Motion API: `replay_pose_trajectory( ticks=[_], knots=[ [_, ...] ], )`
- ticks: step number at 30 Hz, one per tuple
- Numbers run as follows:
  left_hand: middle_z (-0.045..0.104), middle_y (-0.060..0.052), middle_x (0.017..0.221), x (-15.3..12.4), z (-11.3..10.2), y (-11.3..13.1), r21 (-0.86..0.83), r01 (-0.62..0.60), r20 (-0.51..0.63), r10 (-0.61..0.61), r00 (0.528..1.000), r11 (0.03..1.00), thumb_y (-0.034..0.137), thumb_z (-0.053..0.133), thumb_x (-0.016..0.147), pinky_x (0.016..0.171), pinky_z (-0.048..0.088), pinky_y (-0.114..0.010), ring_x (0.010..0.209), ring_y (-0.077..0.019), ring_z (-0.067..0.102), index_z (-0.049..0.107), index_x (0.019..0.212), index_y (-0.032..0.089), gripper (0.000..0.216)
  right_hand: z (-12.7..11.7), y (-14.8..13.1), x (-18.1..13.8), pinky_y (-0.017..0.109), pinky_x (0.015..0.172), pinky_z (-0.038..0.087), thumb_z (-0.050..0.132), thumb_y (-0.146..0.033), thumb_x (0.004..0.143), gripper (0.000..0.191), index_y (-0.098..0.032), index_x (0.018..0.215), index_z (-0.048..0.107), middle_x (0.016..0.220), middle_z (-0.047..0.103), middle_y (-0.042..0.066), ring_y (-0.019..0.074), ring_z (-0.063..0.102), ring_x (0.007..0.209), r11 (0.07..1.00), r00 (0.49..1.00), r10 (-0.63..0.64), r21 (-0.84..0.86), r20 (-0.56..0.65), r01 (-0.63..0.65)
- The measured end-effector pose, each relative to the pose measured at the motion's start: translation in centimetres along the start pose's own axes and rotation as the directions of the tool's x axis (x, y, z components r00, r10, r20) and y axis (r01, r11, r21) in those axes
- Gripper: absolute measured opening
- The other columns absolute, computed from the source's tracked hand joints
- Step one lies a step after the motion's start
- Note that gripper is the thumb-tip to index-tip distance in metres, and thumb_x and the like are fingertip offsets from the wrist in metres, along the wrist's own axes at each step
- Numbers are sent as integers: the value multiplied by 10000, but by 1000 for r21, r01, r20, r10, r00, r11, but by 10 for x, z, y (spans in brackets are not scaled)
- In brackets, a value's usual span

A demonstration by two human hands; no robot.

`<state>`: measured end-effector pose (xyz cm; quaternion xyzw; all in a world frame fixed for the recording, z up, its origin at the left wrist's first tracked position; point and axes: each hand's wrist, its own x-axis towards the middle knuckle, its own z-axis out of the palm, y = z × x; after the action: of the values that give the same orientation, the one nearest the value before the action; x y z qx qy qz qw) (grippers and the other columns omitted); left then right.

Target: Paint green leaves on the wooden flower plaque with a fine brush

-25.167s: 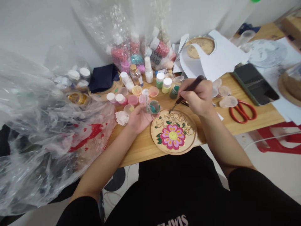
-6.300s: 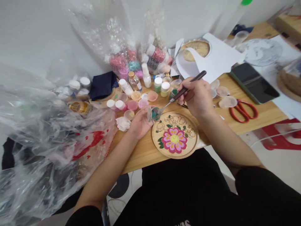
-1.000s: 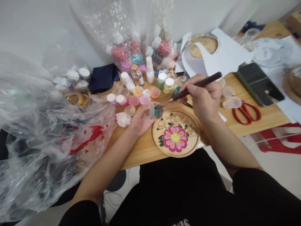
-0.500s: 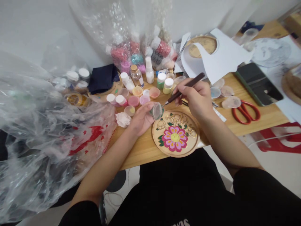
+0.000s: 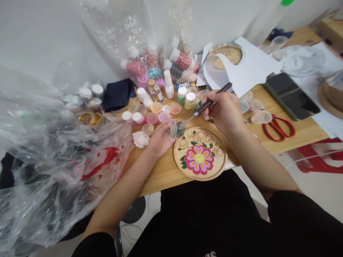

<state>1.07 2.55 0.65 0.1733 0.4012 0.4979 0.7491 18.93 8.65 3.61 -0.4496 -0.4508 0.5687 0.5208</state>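
A round wooden plaque (image 5: 214,167) lies at the near edge of the wooden table; it bears a pink flower with a yellow centre, green leaves and gold outlines. My left hand (image 5: 160,137) grips a small clear jar of green paint (image 5: 175,129), tilted on its side just left of the plaque. My right hand (image 5: 223,110) is closed on a dark-handled tool (image 5: 211,101) whose thin metal tip reaches into the mouth of the jar.
Small paint pots (image 5: 151,117) and bottles (image 5: 154,90) crowd the table behind my hands. Clear lids (image 5: 257,110), red scissors (image 5: 278,126) and a black phone (image 5: 291,96) lie to the right. Crumpled clear plastic (image 5: 53,153) covers the left. White paper (image 5: 249,69) lies at the back.
The tool's tip has gone back into the jar, which my left hand has tilted more towards the right. The view has shifted slightly.
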Motion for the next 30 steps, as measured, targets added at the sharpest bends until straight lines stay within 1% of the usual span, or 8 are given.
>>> replay_pose_trajectory(
  ticks=[4,6,8,10,16,20,26,30],
  knots=[
    [671,-26,681,0,1,1,-13,7,-28,-7,1000,1000,235,646,875,739,568,-304,820,-199,714,673,750,155,151,-11,-2,7,244,321,283,566,-325,714,174,-217,577,555,443,476,-37,87,412,345,1000,999,-9,30,-33,10],
    [671,-30,681,0,2,0,-7,3,-25,-3,1000,1000,230,640,875,758,567,-313,838,-203,713,675,751,156,148,-15,-4,10,250,313,249,553,-296,693,173,-219,539,540,440,468,-35,83,378,333,999,994,-33,16,-104,35],
    [675,-30,688,-1,2,0,-9,-2,-29,1,1000,1000,227,641,871,739,560,-305,819,-198,711,677,749,156,146,-17,-5,11,255,320,226,550,-276,704,200,-221,514,527,447,477,-30,78,349,335,999,982,-51,-28,-183,46],
    [675,-24,693,-1,2,0,-23,-1,-38,0,999,1000,229,643,874,682,542,-282,762,-182,703,674,746,157,149,-17,-6,10,261,333,221,566,-261,721,222,-225,506,529,448,485,-27,83,352,346,995,975,-64,-85,-213,47],
    [675,-16,686,-1,4,1,-47,5,-52,-8,999,999,190,591,897,573,492,-242,623,-136,656,669,727,151,190,-17,-2,7,271,353,241,612,-267,802,298,-230,514,545,415,436,-37,80,340,353,963,977,-149,-248,-151,108],
    [684,-18,690,-1,3,0,-43,0,-43,-2,999,999,199,587,901,579,498,-241,632,-136,659,671,728,156,197,-15,-1,6,249,337,240,592,-281,826,328,-225,508,538,405,423,-49,69,347,338,945,974,-200,-286,-111,161],
    [678,-22,679,-1,2,0,-41,5,-23,-6,1000,999,217,596,901,577,498,-242,677,-153,685,673,741,159,186,-9,-3,3,226,327,213,574,-185,755,282,-211,476,542,394,442,-54,61,357,327,942,975,-183,-307,-124,137],
    [675,-21,675,-1,3,1,-54,14,-30,-16,999,998,222,616,888,583,504,-238,735,-170,710,668,744,162,164,-10,-3,1,224,349,244,562,-166,765,290,-202,478,544,401,452,-51,63,383,350,929,973,-199,-337,-114,150]
  ],
)
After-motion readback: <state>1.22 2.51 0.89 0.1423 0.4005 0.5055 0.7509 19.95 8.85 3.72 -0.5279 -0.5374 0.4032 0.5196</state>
